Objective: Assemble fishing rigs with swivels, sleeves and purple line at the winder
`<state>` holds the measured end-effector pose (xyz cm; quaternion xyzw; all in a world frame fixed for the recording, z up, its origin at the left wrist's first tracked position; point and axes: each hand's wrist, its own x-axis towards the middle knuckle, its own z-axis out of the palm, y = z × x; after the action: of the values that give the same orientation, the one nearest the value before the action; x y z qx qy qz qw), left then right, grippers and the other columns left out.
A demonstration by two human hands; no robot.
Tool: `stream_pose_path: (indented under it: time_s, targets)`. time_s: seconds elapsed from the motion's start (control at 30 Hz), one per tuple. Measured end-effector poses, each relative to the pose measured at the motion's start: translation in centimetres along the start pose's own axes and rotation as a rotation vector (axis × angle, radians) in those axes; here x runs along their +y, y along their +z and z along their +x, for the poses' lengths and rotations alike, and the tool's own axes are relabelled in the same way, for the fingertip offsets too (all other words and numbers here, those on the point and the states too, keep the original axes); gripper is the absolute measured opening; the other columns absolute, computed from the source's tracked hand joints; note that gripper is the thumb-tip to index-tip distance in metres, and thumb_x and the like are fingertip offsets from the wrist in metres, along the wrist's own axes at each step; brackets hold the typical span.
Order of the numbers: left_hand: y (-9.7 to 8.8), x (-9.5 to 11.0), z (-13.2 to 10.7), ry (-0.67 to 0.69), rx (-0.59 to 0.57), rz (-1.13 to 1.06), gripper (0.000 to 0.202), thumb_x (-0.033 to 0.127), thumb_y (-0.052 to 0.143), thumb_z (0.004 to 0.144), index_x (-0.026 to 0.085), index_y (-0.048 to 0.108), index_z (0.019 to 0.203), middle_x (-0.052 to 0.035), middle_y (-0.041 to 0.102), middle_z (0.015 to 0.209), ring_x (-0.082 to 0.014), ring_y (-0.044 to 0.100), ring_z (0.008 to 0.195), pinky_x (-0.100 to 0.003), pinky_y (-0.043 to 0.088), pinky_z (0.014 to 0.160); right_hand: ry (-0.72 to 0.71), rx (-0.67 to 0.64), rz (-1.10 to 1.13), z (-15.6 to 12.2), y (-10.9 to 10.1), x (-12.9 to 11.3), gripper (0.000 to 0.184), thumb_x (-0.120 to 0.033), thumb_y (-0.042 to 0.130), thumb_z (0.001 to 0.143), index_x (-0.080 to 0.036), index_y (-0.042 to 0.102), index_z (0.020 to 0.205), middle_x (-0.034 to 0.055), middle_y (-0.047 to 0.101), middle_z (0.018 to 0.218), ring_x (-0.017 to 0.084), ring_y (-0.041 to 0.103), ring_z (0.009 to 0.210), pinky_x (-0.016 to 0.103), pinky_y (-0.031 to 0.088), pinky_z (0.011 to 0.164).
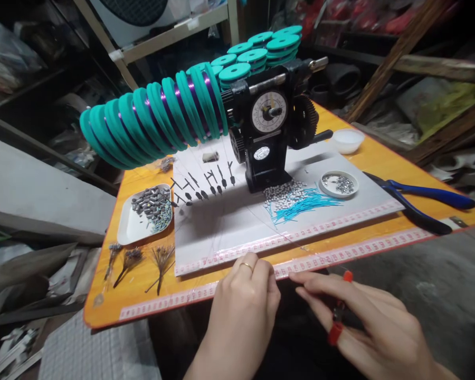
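orange table; left hand curled, right hand grips red-handled tool.

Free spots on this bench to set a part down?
Best: the bare front-middle of the white board, between the black pins, the cyan wires and the left hand. Smaller: orange top between white bowl and pliers. Crowded: tray and wire bundles at left, dish right of the winder.
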<state>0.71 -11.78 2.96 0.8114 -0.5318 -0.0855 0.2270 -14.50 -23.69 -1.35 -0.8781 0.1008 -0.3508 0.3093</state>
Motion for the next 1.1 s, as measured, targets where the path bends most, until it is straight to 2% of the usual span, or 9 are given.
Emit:
stream_pose_path:
  time_s: [0.13, 0.27, 0.4, 0.53, 0.63, 0.8, 0.9, 0.97, 1.1]
  targets:
    - [-0.3, 0.5, 0.2, -0.023, -0.041, 0.033, 0.017, 0.004, 0.049, 0.088, 0.02, 0.054, 0.083, -0.0034, 0.061, 0.085, -0.0238, 0.063, 0.077, -0.039, 0.055, 0.062, -0.086, -0.033, -0.037, 0.3, 0.4, -0.5, 0.038, 0.005, 0.053, 0.085, -0.012, 0.06, 0.119, 0.0091, 0.077, 0.102, 0.015, 0.073, 0.08, 0.024, 0.056, 0.074]
    - [-0.3, 0.5, 0.3, 0.002, 0.002, 0.047, 0.018, 0.003, 0.049, 0.087, 0.019, 0.053, 0.081, -0.0032, 0.061, 0.082, -0.0229, 0.062, 0.072, -0.038, 0.054, 0.059, -0.132, -0.074, -0.07, 0.5, 0.9, -0.8, 0.046, 0.007, 0.044, 0.084, -0.011, 0.057, 0.125, 0.012, 0.075, 0.114, 0.016, 0.074, 0.084, 0.027, 0.056, 0.07]
    - [-0.3, 0.3, 0.4, 0.03, 0.013, 0.033, 0.016, 0.005, 0.051, 0.088, 0.019, 0.054, 0.081, -0.0043, 0.061, 0.082, -0.0235, 0.063, 0.072, -0.038, 0.055, 0.058, -0.164, -0.098, -0.143, 0.4, 1.1, -0.9, 0.045, 0.004, 0.044, 0.088, -0.009, 0.054, 0.13, 0.0147, 0.073, 0.117, 0.019, 0.074, 0.085, 0.03, 0.055, 0.068]
    - [-0.4, -0.1, 0.1, 0.054, -0.004, -0.002, 0.013, 0.008, 0.051, 0.091, 0.018, 0.059, 0.085, -0.0056, 0.063, 0.084, -0.0245, 0.064, 0.076, -0.039, 0.057, 0.061, -0.246, -0.111, -0.296, 1.0, 0.6, -1.2, 0.034, -0.001, 0.04, 0.094, -0.009, 0.058, 0.122, 0.0151, 0.077, 0.108, 0.016, 0.073, 0.069, 0.03, 0.053, 0.061]
    - [-0.7, -0.7, -0.6, 0.065, 0.001, -0.018, 0.014, 0.009, 0.05, 0.093, 0.018, 0.061, 0.091, -0.0063, 0.063, 0.087, -0.0247, 0.064, 0.078, -0.04, 0.057, 0.063, -0.339, -0.171, -0.457, 1.7, 0.0, -1.9, 0.032, -0.002, 0.036, 0.095, -0.007, 0.063, 0.111, 0.0162, 0.078, 0.102, 0.015, 0.069, 0.056, 0.03, 0.05, 0.053]
    - [-1.7, -2.5, -2.2, 0.126, 0.115, 0.006, 0.013, 0.006, 0.053, 0.091, 0.017, 0.06, 0.093, -0.0061, 0.062, 0.087, -0.0226, 0.061, 0.077, -0.038, 0.054, 0.066, -0.569, -0.365, -0.731, 3.2, -0.5, -3.8, 0.037, 0.002, 0.039, 0.081, -0.009, 0.07, 0.099, 0.0197, 0.077, 0.1, 0.021, 0.069, 0.055, 0.032, 0.047, 0.047]
    - [-2.1, -3.5, -2.8, 0.159, 0.152, 0.032, 0.014, 0.005, 0.055, 0.091, 0.018, 0.06, 0.095, -0.005, 0.06, 0.086, -0.0207, 0.058, 0.077, -0.036, 0.051, 0.067, -0.662, -0.434, -0.859, 3.7, 0.3, -4.7, 0.036, 0.0, 0.046, 0.07, -0.007, 0.071, 0.096, 0.0219, 0.077, 0.095, 0.019, 0.061, 0.043, 0.031, 0.04, 0.038]
    - [-2.3, -3.9, -3.0, 0.162, 0.161, 0.028, 0.015, 0.004, 0.055, 0.091, 0.018, 0.059, 0.096, -0.0047, 0.059, 0.086, -0.0198, 0.057, 0.078, -0.035, 0.05, 0.068, -0.686, -0.42, -0.89, 3.7, 1.2, -4.9, 0.035, -0.001, 0.046, 0.068, -0.005, 0.071, 0.093, 0.0244, 0.077, 0.094, 0.019, 0.056, 0.038, 0.032, 0.035, 0.036]
    - [-2.3, -4.1, -3.1, 0.158, 0.156, 0.009, 0.015, 0.004, 0.055, 0.091, 0.018, 0.058, 0.096, -0.0043, 0.058, 0.088, -0.0184, 0.057, 0.08, -0.033, 0.049, 0.07, -0.67, -0.301, -0.885, 2.9, 2.7, -4.6, 0.035, 0.0, 0.042, 0.07, -0.002, 0.071, 0.089, 0.0265, 0.076, 0.093, 0.018, 0.049, 0.034, 0.035, 0.028, 0.035]
